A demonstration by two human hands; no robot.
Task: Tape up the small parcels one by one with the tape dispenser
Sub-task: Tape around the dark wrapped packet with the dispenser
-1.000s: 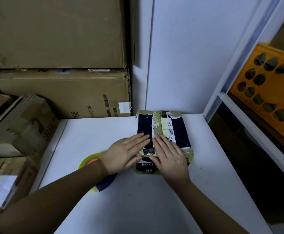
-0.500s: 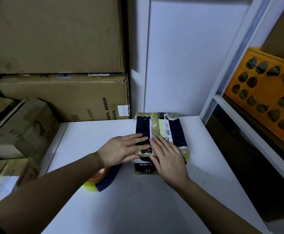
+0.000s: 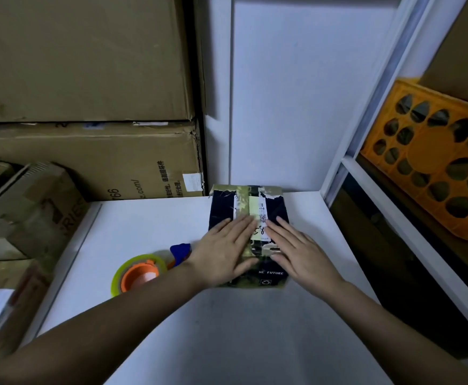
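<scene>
Parcel: I see it flat at the white table's far edge.
Left hand: fingers straight, pressing its top.
Right hand: likewise flat on it.
Tape dispenser: just left, partly behind my left wrist.
Surroundings: cardboard boxes left, orange crate right.

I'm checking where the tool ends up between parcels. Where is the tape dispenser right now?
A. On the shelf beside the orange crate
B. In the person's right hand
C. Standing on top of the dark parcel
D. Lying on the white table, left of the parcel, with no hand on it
D: the tape dispenser lies on the white table left of the parcel, while the left hand and right hand both lie flat on the parcel.
</scene>
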